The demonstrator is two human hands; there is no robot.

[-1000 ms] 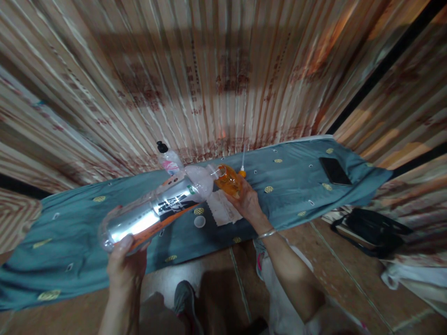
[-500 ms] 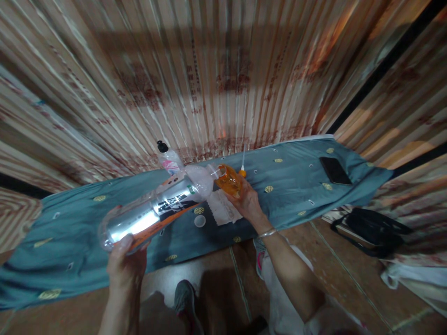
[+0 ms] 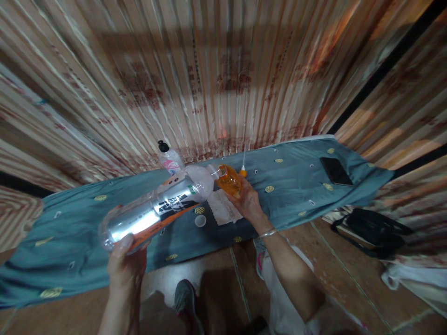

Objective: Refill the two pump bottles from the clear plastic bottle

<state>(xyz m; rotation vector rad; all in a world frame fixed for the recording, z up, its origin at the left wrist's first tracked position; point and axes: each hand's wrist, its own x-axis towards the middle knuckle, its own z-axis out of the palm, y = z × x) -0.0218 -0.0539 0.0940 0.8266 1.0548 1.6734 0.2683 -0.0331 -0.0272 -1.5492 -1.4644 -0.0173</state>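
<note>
Fingers (image 3: 125, 244) of L hand (image 3: 125, 267) curled wide round lg clear bottle (image 3: 150, 214), holding it near its base; thumb on top, others mostly hidden underneath. Clock centre = where the two necks meet. L hand at 8 o'clock; lg bottle tilted along the 8-to-2 line, neck twd 2, silver/orange label (image 3: 174, 201) facing up. R hand (image 3: 247, 200) at 4, fingers wrapped tighter round small amber bottle (image 3: 230, 182), its mouth facing lg bottle's; necks look touching, can't tell if anything's flowing. Both held up over teal cloth (image 3: 293, 181). Bangle (image 3: 267, 233) on R wrist. On cloth, near side: small translucent disc (image 3: 200, 220) flat at 7; whitish sheet (image 3: 223, 211) w/ ragged edge at 6, partly hidden by R hand. Orange cap (image 3: 243, 173) at 3, just past R hand, thin white stem (image 3: 244, 158) pointing up. Black phone-like slab (image 3: 335, 171) also at 3, well apart. Pump bottle (image 3: 171, 160) w/ black top at 9, just behind lg bottle. Striped curtain (image 3: 226, 70) at 12, furthest back.
</note>
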